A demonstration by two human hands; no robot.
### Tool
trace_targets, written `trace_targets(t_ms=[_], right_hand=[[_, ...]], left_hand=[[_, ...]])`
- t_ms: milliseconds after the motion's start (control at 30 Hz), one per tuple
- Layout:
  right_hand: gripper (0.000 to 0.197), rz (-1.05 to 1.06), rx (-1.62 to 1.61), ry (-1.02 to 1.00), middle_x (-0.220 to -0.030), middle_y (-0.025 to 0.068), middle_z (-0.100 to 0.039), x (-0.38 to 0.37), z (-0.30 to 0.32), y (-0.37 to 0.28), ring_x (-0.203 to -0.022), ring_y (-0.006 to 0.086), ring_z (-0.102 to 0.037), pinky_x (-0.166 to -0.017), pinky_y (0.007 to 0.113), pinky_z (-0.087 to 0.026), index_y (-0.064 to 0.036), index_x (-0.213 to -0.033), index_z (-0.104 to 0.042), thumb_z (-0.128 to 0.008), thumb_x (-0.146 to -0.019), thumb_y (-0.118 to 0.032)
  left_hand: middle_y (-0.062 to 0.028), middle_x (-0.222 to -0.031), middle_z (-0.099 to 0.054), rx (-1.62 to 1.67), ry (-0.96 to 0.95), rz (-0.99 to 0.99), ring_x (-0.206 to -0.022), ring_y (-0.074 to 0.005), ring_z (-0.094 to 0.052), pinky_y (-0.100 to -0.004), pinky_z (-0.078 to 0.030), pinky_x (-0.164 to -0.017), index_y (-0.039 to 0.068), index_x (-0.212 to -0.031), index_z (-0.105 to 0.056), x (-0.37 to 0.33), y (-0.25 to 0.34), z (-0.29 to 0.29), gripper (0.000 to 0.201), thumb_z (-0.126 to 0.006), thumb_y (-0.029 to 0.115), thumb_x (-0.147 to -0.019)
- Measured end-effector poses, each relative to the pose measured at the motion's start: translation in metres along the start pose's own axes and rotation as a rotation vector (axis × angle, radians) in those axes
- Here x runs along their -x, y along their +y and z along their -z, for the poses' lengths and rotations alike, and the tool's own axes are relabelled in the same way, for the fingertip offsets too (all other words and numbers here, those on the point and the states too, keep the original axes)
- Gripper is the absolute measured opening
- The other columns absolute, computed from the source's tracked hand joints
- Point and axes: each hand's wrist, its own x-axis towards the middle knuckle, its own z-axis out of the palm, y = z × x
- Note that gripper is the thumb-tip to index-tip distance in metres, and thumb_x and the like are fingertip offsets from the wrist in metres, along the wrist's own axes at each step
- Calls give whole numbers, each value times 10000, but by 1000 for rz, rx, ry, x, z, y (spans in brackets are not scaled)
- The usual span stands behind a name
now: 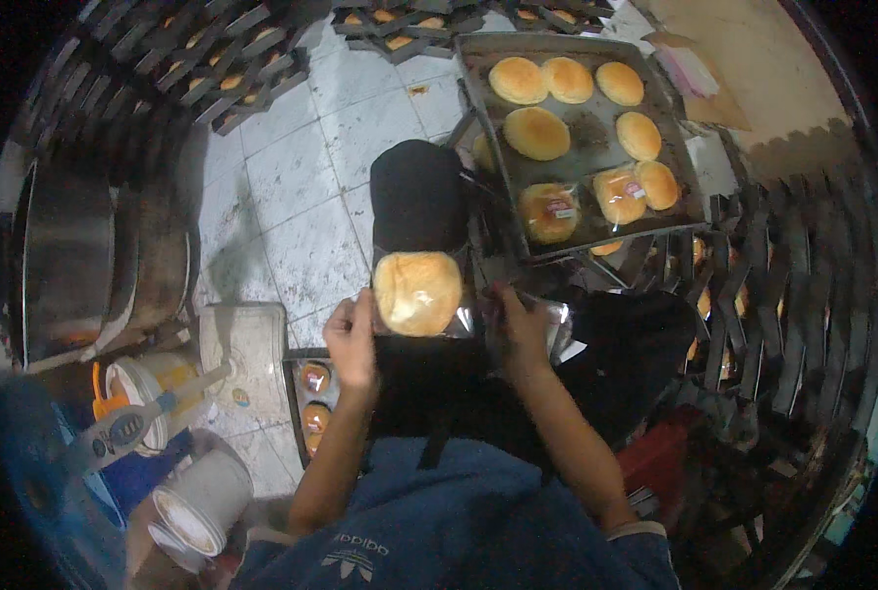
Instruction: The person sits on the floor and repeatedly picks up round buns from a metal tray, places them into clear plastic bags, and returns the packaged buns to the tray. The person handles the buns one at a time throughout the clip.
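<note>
Both forearms come up from the lower edge of the head view, bare below rolled blue sleeves, and meet over the person's dark lap. The left hand (352, 339) is curled, knuckles toward the camera, its fingers closed on the left edge of a clear plastic bag (464, 317) that holds a round golden bun (417, 292). The right hand (520, 326) sits just to the right of the bun, wrist bent slightly inward, fingers pinched on the bag's shiny loose end. The bun lies between the two hands, its pale domed top facing up, in front of a black rounded shape (417, 197) that rises just beyond it.

Farther out, above and to the right, a dark metal baking tray (596, 133) carries more buns: several bare ones toward its far end and three already wrapped in clear bags (549, 211) near its close edge. Below the left forearm a second, smaller tray (294, 403) shows a few wrapped buns, partly hidden by the arm. The floor is pale tile (292, 177). At the left stand large metal pots (65, 261), and white buckets (198, 501) sit near the lower left corner. Dark racks (783, 324) loaded with buns ring the scene at right and along the top.
</note>
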Motion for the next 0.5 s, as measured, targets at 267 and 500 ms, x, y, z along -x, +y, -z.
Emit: trace_targets(t_ms=[267,500], right_hand=[[630,1443,1140,-554,-1411,161,-502,26,-15,-29,-1408,357,-347,-1114,456,-345,-122,-1320,-583,-775,-720,-123],[567,1081,766,-951,-1372,109,-546,5,-47,-86,-1251,350,-535,-1014,442,-455,-142,-1260,-591,-816,-753,-256]], left_hand=[[23,-680,-565,-35,-235,314,-626,-67,-502,-244,-413,-639,86,-763,-598,-15,15,22,237,-667,239,-930],[-24,-804,-566,-442,-526,412,-705,-93,-536,-285,-495,-687,128,-1265,-455,-42,87,15,386,-600,309,-957]])
